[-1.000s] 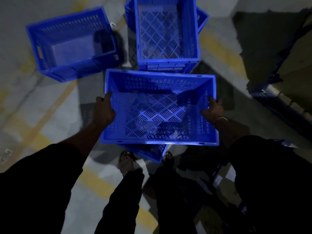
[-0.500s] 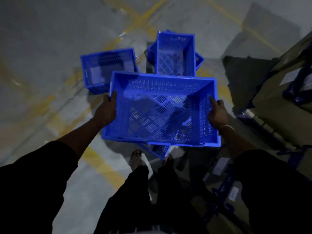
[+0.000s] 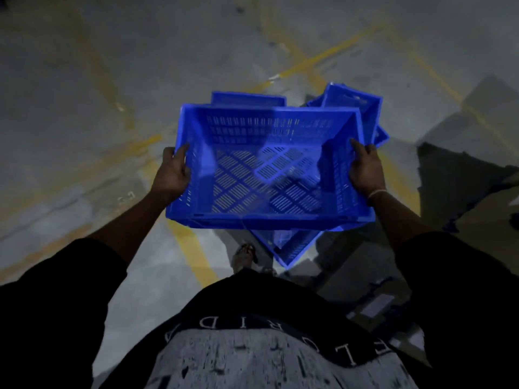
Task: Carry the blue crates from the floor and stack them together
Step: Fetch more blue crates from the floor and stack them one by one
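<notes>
I hold an empty blue slatted crate [image 3: 269, 127] in the air in front of my waist, well above the floor. My left hand [image 3: 172, 172] grips its left rim and my right hand [image 3: 366, 171] grips its right rim. Behind it on the floor, the far edge of another blue crate [image 3: 248, 98] shows at the upper left. A stack of blue crates [image 3: 354, 103] stands at the upper right, partly hidden by the held crate. One more blue crate [image 3: 292, 245] lies on the floor under the held one, near my foot.
The concrete floor [image 3: 84, 108] carries yellow painted lines [image 3: 193, 248]. A dark mat and a large cardboard box [image 3: 477, 175] lie along the right side. My sandalled foot [image 3: 244, 255] stands just left of the lower crate.
Both hands have lifted the crate higher, towards chest level. The floor crates behind it are now mostly hidden, and the view has tilted so my shirt fills the bottom.
</notes>
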`<state>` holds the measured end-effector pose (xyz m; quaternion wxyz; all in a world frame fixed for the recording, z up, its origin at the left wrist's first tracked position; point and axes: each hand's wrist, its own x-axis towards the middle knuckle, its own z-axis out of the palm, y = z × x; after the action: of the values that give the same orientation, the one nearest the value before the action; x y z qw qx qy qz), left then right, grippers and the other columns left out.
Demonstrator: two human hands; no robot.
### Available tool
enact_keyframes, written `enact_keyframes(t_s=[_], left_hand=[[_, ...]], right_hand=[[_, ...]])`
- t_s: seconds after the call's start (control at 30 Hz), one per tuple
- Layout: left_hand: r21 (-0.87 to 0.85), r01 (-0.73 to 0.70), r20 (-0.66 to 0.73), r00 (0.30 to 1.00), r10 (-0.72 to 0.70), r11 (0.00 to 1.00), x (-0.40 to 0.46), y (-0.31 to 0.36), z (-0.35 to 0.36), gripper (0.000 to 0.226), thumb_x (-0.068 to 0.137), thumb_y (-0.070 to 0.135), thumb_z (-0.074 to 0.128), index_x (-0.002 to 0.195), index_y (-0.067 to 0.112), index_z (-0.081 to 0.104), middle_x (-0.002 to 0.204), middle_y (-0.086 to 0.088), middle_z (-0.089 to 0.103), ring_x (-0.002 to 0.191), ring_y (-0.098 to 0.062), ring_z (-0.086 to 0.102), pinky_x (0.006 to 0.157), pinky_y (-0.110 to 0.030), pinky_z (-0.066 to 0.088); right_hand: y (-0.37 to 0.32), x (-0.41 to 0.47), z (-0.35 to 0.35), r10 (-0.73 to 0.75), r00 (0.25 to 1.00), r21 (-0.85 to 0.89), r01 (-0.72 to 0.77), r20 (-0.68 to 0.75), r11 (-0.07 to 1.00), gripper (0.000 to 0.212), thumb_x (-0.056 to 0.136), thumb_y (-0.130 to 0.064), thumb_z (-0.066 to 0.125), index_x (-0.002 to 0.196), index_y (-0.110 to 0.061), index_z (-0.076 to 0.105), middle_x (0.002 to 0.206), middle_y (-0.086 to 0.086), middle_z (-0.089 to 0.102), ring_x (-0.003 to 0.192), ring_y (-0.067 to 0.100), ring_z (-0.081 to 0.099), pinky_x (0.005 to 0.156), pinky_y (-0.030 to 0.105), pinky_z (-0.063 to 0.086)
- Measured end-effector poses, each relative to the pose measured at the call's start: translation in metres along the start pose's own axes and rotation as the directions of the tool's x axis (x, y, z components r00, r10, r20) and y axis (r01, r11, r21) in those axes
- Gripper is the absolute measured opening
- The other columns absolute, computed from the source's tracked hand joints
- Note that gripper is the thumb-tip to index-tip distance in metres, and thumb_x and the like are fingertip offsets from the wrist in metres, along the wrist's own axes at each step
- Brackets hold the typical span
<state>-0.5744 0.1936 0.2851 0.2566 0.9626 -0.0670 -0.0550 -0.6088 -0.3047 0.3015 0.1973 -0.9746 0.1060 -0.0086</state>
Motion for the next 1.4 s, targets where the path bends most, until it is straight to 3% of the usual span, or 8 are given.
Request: enact_keyframes(t_s=[0.27, 0.5, 0.6, 0.8, 0.93, 1.0, 1.2, 1.4], left_hand=[[-0.112, 0.241, -0.202, 0.944, -0.259, 0.964, -0.08, -0.031, -0.039, 0.055, 0.098, 0.008, 0.051, 0.152, 0.011, 0.04, 0.138, -0.026, 0.042, 0.114, -0.042, 0.056, 0.101, -0.04, 0.044], [-0.152, 0.365, -0.32, 0.861, -0.395, 0.919, -0.132, -0.078, -0.068, 0.053, 0.096, 0.008, 0.054, 0.148, 0.013, 0.046, 0.123, -0.028, 0.056, 0.109, -0.043, 0.058, 0.095, -0.042, 0.045], [-0.185, 0.405, -0.369, 0.816, -0.445, 0.895, -0.152, -0.101, -0.081, 0.052, 0.094, 0.004, 0.054, 0.145, 0.008, 0.05, 0.114, -0.031, 0.061, 0.104, -0.044, 0.059, 0.089, -0.043, 0.047], [-0.252, 0.5, -0.38, 0.737, -0.56, 0.829, -0.185, -0.17, -0.114, 0.051, 0.091, 0.001, 0.055, 0.142, 0.006, 0.053, 0.105, -0.032, 0.063, 0.092, -0.045, 0.062, 0.08, -0.042, 0.049], [-0.292, 0.561, -0.327, 0.703, -0.632, 0.775, -0.205, -0.224, -0.143, 0.055, 0.09, 0.023, 0.049, 0.143, 0.009, 0.051, 0.1, -0.03, 0.064, 0.085, -0.044, 0.064, 0.073, -0.038, 0.047], [-0.305, 0.587, -0.332, 0.673, -0.661, 0.75, -0.218, -0.25, -0.158, 0.059, 0.09, 0.03, 0.046, 0.145, 0.012, 0.049, 0.103, -0.03, 0.061, 0.09, -0.044, 0.062, 0.076, -0.04, 0.048], [-0.35, 0.659, -0.371, 0.555, -0.745, 0.666, -0.256, -0.321, -0.19, 0.052, 0.098, 0.018, 0.059, 0.148, 0.015, 0.046, 0.109, -0.026, 0.054, 0.098, -0.041, 0.059, 0.084, -0.04, 0.046], [-0.417, 0.718, -0.378, 0.421, -0.824, 0.558, -0.286, -0.369, -0.222, 0.057, 0.098, 0.029, 0.062, 0.15, 0.016, 0.041, 0.114, -0.022, 0.054, 0.102, -0.038, 0.059, 0.086, -0.039, 0.047]], right_hand=[[-0.079, 0.037, 0.018, -0.214, 0.97, 0.046, 0.21, 0.117, 0.977, 0.057, 0.092, -0.001, 0.047, 0.148, -0.01, 0.042, 0.115, 0.032, 0.053, 0.09, 0.049, 0.054, 0.078, 0.044, 0.043], [-0.17, 0.064, 0.041, -0.348, 0.917, 0.037, 0.348, 0.192, 0.937, 0.057, 0.095, -0.007, 0.045, 0.15, -0.021, 0.039, 0.125, 0.026, 0.046, 0.092, 0.047, 0.055, 0.078, 0.047, 0.049], [-0.216, 0.071, 0.056, -0.432, 0.873, 0.042, 0.434, 0.225, 0.9, 0.057, 0.095, -0.002, 0.046, 0.15, -0.016, 0.039, 0.129, 0.027, 0.044, 0.094, 0.046, 0.055, 0.084, 0.045, 0.047], [-0.328, 0.085, 0.105, -0.505, 0.823, 0.042, 0.513, 0.26, 0.858, 0.052, 0.095, -0.002, 0.045, 0.146, -0.012, 0.045, 0.127, 0.029, 0.045, 0.093, 0.05, 0.055, 0.079, 0.049, 0.046], [-0.398, 0.085, 0.139, -0.551, 0.774, 0.062, 0.562, 0.312, 0.825, 0.052, 0.096, -0.005, 0.049, 0.148, -0.013, 0.042, 0.13, 0.029, 0.043, 0.097, 0.049, 0.054, 0.08, 0.047, 0.044], [-0.438, 0.084, 0.157, -0.57, 0.746, 0.094, 0.577, 0.343, 0.811, 0.055, 0.094, -0.008, 0.055, 0.148, -0.013, 0.042, 0.127, 0.03, 0.045, 0.099, 0.048, 0.055, 0.082, 0.046, 0.045], [-0.557, 0.074, 0.212, -0.641, 0.65, 0.168, 0.637, 0.409, 0.753, 0.063, 0.09, -0.022, 0.068, 0.147, -0.014, 0.044, 0.116, 0.027, 0.045, 0.093, 0.045, 0.056, 0.081, 0.039, 0.044], [-0.674, 0.072, 0.262, -0.726, 0.543, 0.241, 0.705, 0.422, 0.667, 0.078, 0.074, -0.046, 0.065, 0.142, -0.011, 0.05, 0.102, 0.028, 0.05, 0.092, 0.043, 0.056, 0.083, 0.042, 0.046]])
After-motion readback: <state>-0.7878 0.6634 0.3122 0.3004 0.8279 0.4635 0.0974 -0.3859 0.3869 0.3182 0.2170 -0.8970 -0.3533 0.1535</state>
